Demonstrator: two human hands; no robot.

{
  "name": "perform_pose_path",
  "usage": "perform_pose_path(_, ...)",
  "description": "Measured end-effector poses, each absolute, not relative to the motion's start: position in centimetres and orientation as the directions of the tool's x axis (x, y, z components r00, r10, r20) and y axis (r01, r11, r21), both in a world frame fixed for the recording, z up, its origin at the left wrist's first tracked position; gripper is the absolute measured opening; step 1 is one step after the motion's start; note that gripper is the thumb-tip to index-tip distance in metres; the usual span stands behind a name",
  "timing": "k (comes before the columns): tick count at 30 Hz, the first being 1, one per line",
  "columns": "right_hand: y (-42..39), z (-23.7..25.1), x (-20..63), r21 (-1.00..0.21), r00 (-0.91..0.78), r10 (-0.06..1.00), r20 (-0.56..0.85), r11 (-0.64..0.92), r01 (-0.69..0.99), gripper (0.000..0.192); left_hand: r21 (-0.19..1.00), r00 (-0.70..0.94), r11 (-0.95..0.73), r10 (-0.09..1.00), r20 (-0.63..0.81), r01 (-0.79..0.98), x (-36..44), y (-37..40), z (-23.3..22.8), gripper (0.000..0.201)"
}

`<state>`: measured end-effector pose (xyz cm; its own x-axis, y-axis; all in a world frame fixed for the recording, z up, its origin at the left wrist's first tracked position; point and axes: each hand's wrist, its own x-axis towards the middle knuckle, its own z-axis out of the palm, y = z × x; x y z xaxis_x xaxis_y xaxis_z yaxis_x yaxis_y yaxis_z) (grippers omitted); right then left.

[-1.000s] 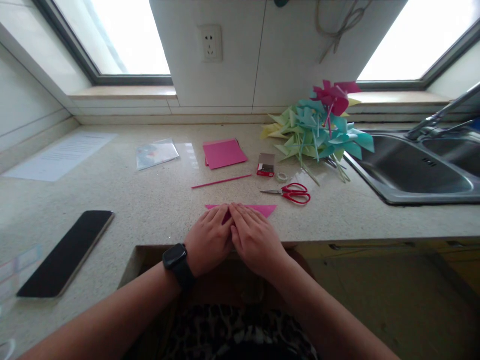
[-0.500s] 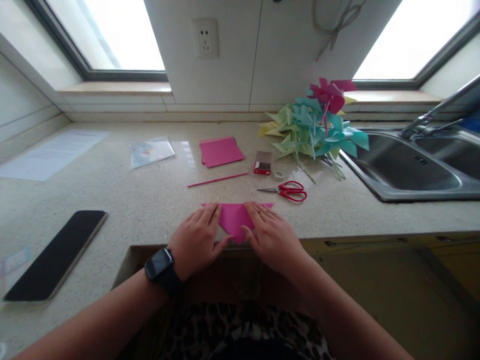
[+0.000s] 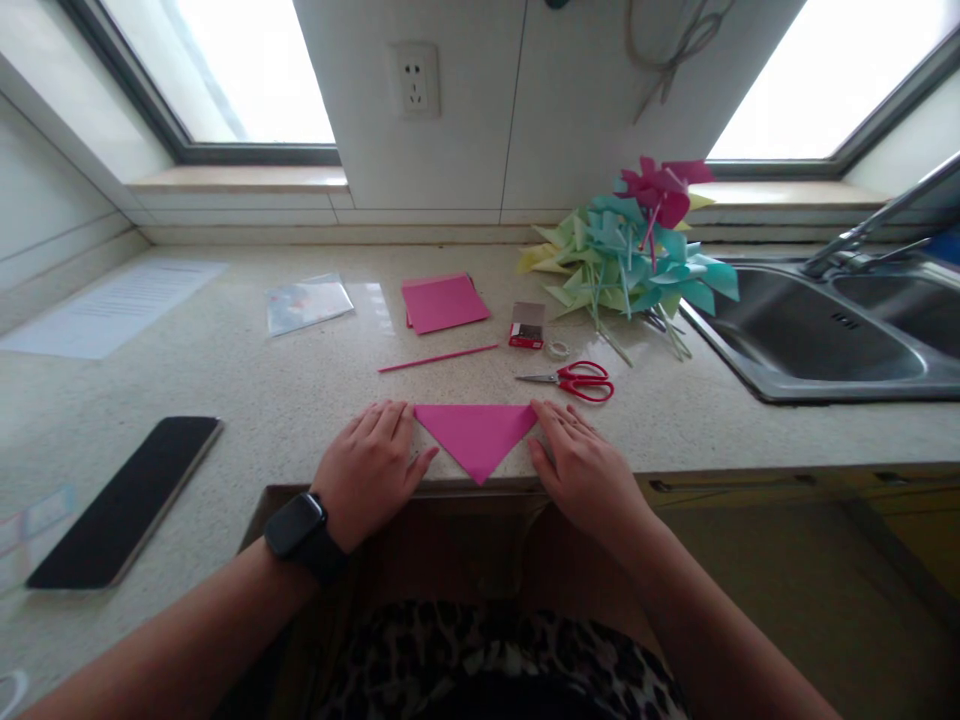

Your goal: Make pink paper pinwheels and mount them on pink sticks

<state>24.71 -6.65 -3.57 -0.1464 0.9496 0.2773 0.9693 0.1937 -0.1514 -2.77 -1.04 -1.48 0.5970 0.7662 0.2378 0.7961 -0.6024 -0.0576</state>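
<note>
Both hands have slid outward from the middle of the pink paper triangle (image 3: pixel 475 436) — a second ago they lay pressed together over its centre, hiding nearly all of it, half a second ago they had parted enough to bare the middle, and now the whole folded shape shows. The left hand (image 3: pixel 371 468) rests flat and open on the counter (image 3: pixel 285 400), its fingertips at the triangle's left corner; the right hand (image 3: pixel 583 468) lies the same way at the right corner, fingers spread, gripping nothing. The triangle sits at the near edge of the counter with its long folded side away from the person and its point toward them, just reaching the edge. That outward sweep reads as a crease being pressed along the fold — the paper now lies flat and sharp-edged, so the fold looks finished. Beyond it lie a thin pink stick (image 3: pixel 439 358), red scissors (image 3: pixel 574 380), a stack of pink paper squares (image 3: pixel 444 302), a small red box (image 3: pixel 528 326) and a heap of paper pinwheels (image 3: pixel 630 255) beside the sink (image 3: pixel 757 370); a black phone (image 3: pixel 127 500) lies well off to the left.
</note>
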Motion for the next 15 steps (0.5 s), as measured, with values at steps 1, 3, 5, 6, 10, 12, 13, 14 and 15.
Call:
perform_pose_path(1, -6.6, -3.6, 24.6, -0.149, -0.143, 0.948, 0.286, 0.192, 0.970, 0.053, -0.056, 0.588, -0.594, 0.772, 0.242, 0.803, -2.6, -1.1, -1.3, 0.054)
perform_pose_path(3, -6.5, -3.8, 24.2, -0.145, -0.140, 0.944, 0.298, 0.190, 0.971, 0.053, -0.049, 0.570, -0.579, 0.779, 0.262, 0.814, -2.0, -1.2, -1.0, 0.057)
perform_pose_path(5, -6.5, -4.0, 23.9, -0.136, -0.146, 0.938, 0.315, 0.197, 0.971, 0.053, -0.017, 0.563, -0.588, 0.766, 0.309, 0.809, -0.8, -1.5, -0.8, 0.064)
perform_pose_path(6, -6.6, -4.1, 23.7, -0.131, -0.151, 0.934, 0.322, 0.202, 0.971, 0.053, 0.009, 0.598, -0.632, 0.738, 0.312, 0.775, 0.0, -1.7, -0.8, 0.066)
perform_pose_path(10, -6.7, -4.6, 23.3, -0.114, -0.160, 0.926, 0.341, 0.209, 0.971, 0.051, 0.115, 0.715, -0.748, 0.660, 0.232, 0.654, 4.0, -2.4, -1.7, 0.064)
perform_pose_path(12, -6.7, -4.7, 23.3, -0.113, -0.155, 0.928, 0.340, 0.203, 0.973, 0.049, 0.123, 0.716, -0.747, 0.663, 0.221, 0.654, 5.5, -2.4, -2.4, 0.063)
perform_pose_path(13, -6.7, -4.7, 23.3, -0.113, -0.152, 0.929, 0.337, 0.200, 0.973, 0.048, 0.126, 0.714, -0.745, 0.665, 0.218, 0.655, 6.0, -2.4, -2.7, 0.062)
perform_pose_path(14, -6.7, -4.7, 23.3, -0.114, -0.149, 0.931, 0.333, 0.197, 0.974, 0.048, 0.127, 0.713, -0.743, 0.667, 0.216, 0.657, 6.3, -2.3, -2.9, 0.062)
perform_pose_path(15, -6.7, -4.7, 23.3, -0.114, -0.146, 0.933, 0.330, 0.193, 0.975, 0.048, 0.127, 0.714, -0.743, 0.667, 0.213, 0.657, 6.4, -2.3, -3.0, 0.062)
